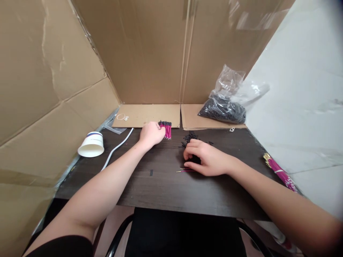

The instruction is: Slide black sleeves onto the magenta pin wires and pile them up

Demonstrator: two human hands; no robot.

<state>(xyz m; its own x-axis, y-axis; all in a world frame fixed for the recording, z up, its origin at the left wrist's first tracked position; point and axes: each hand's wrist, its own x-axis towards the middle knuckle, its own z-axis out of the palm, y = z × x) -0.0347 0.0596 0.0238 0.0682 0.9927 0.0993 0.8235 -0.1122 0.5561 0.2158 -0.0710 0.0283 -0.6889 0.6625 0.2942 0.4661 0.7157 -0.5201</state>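
My left hand (152,134) rests at the left side of a row of magenta wires (168,132) with black sleeves on their far ends. Its fingers are curled closed, and whatever they pinch is hidden. Over the table to the right, my right hand (205,157) is bent with a gap between thumb and fingers; nothing shows in its grasp. A few loose magenta wires with gold tips (184,171) lie under its thumb. Just beyond its fingers is a scattered heap of small black sleeves (190,136), partly covered by the hand.
A clear bag of black sleeves (223,109) stands at the back right on cardboard (191,119). A bundle of magenta wires (281,173) lies at the right edge. On the left are a tipped paper cup (91,144) and a grey cable (115,148). Cardboard walls enclose the back and left.
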